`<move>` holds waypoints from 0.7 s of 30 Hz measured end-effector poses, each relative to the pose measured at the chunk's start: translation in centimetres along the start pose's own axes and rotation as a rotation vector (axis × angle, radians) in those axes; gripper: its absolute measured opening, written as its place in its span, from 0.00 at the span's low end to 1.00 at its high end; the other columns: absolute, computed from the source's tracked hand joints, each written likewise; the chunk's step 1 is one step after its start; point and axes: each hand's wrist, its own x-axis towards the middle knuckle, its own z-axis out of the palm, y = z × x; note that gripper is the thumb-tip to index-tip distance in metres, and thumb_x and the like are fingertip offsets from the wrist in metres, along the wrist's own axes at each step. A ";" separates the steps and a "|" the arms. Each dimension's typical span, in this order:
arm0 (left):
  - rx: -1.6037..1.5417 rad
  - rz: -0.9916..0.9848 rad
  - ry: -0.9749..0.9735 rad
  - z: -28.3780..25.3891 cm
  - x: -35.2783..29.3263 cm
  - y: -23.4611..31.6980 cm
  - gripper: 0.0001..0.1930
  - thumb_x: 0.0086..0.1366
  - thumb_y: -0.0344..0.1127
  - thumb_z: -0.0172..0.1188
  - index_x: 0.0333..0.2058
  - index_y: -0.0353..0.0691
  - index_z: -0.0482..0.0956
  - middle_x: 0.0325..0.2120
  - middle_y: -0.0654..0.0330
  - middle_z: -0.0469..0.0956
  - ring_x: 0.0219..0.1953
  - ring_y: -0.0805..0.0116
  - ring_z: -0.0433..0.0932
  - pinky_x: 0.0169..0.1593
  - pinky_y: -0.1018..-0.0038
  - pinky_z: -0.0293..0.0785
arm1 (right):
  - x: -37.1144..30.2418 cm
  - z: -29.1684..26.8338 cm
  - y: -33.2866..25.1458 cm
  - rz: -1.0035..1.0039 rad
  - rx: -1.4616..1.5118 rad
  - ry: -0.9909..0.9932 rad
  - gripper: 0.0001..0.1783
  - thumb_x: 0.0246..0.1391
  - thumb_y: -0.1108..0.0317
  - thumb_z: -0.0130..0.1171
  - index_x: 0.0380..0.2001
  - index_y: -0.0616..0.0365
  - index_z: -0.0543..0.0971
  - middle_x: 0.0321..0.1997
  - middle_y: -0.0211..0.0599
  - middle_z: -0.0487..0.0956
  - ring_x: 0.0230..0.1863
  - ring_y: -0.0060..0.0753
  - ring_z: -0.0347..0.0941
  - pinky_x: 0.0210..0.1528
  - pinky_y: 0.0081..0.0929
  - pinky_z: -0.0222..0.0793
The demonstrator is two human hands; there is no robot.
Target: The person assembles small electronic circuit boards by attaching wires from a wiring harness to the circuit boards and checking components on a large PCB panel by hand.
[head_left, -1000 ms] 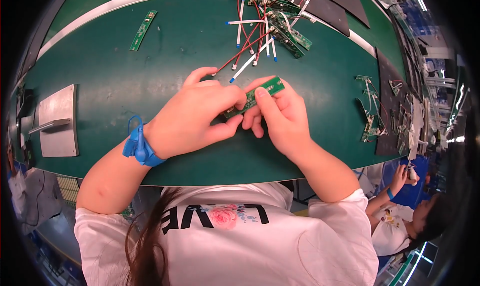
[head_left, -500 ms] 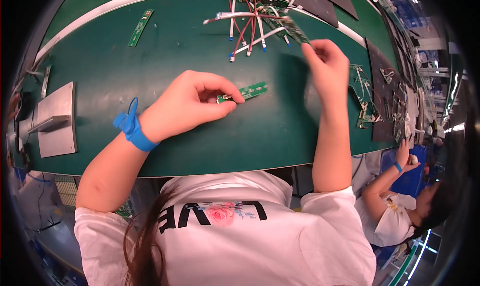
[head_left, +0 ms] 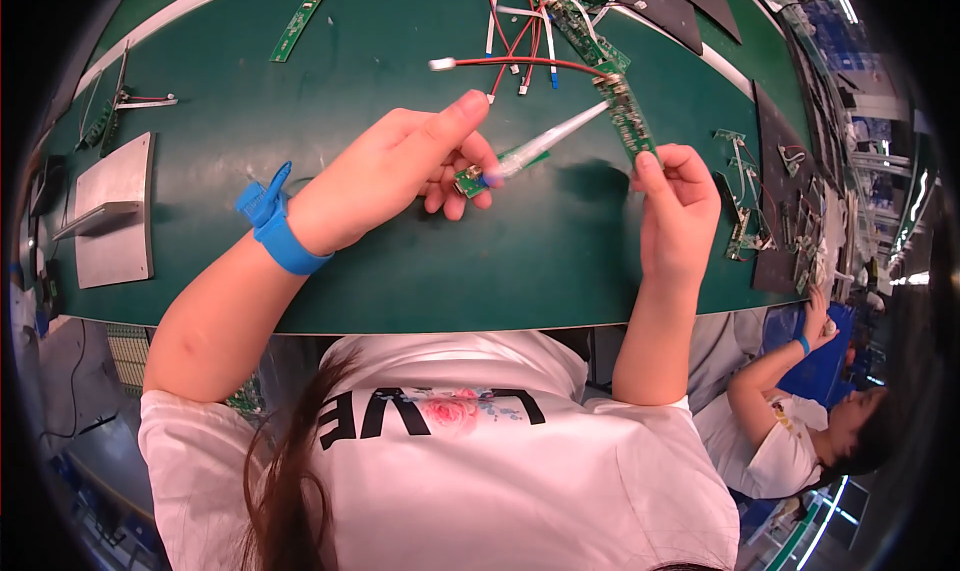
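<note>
My right hand (head_left: pixel 678 206) pinches the lower end of a long green circuit board (head_left: pixel 628 116), held tilted above the table. From this board a red-and-black wire lead (head_left: pixel 530 62) with a white plug stretches left, and a white flat cable (head_left: pixel 555 137) slants down toward my left hand. My left hand (head_left: pixel 425 161) has its thumb raised and its other fingers curled around the end of a small green circuit board (head_left: pixel 468 181). The flat cable's blue-tipped end lies over that small board, hiding part of it; whether it is plugged in cannot be seen.
Several wired boards (head_left: pixel 575 26) lie at the far edge. A single green strip board (head_left: pixel 299 25) is at the far left, near a metal plate with a handle (head_left: pixel 115 211). More wired boards (head_left: pixel 738 191) are on the right, by a black mat (head_left: pixel 775 261). A co-worker (head_left: pixel 775 411) sits at right.
My right hand has come nearer and slightly right with the long board, and its cable now reaches the small board. My left thumb has lifted off the small board.
</note>
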 end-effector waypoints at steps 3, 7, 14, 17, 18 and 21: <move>-0.051 -0.015 -0.015 0.2 -0.1 0.4 0.23 0.69 0.49 0.43 0.32 0.34 0.77 0.25 0.60 0.77 0.23 0.77 0.70 0.30 0.82 0.66 | -0.7 0.5 0.5 -0.072 -0.102 -0.027 0.05 0.50 0.77 0.61 0.30 0.64 0.75 0.27 0.26 0.74 0.28 0.14 0.66 0.32 0.12 0.60; -0.017 0.003 -0.020 0.0 -0.1 0.2 0.14 0.66 0.42 0.51 0.32 0.35 0.77 0.26 0.60 0.77 0.24 0.78 0.71 0.31 0.83 0.68 | -1.3 0.5 0.9 -0.071 -0.144 0.033 0.04 0.50 0.78 0.61 0.29 0.64 0.75 0.27 0.26 0.74 0.29 0.14 0.65 0.32 0.13 0.60; -0.063 0.025 -0.066 -0.2 -0.2 0.1 0.09 0.63 0.36 0.55 0.31 0.36 0.77 0.26 0.61 0.77 0.25 0.79 0.71 0.31 0.83 0.68 | -1.6 -0.3 1.2 0.036 -0.214 0.037 0.07 0.49 0.76 0.63 0.31 0.63 0.75 0.30 0.29 0.74 0.32 0.19 0.66 0.38 0.17 0.62; -0.029 0.005 -0.055 -0.1 0.0 0.0 0.09 0.63 0.36 0.55 0.31 0.36 0.77 0.27 0.62 0.77 0.26 0.79 0.72 0.32 0.83 0.68 | -1.3 0.0 -0.6 -0.390 -0.774 0.031 0.17 0.42 0.72 0.65 0.38 0.61 0.75 0.40 0.39 0.73 0.44 0.34 0.67 0.48 0.30 0.63; -0.015 0.010 -0.064 0.0 0.1 -0.1 0.09 0.63 0.35 0.55 0.31 0.36 0.77 0.27 0.62 0.77 0.26 0.79 0.72 0.32 0.83 0.69 | -1.1 0.3 -1.2 -0.478 -0.756 -0.080 0.16 0.43 0.72 0.64 0.38 0.60 0.75 0.40 0.38 0.74 0.44 0.35 0.67 0.48 0.30 0.62; 0.019 0.006 -0.084 -0.2 0.0 -0.4 0.09 0.63 0.35 0.55 0.31 0.35 0.77 0.27 0.62 0.77 0.27 0.79 0.73 0.32 0.83 0.70 | -0.4 3.2 -2.7 -0.680 -0.883 -0.470 0.13 0.45 0.72 0.61 0.37 0.56 0.76 0.41 0.36 0.75 0.46 0.39 0.68 0.50 0.31 0.56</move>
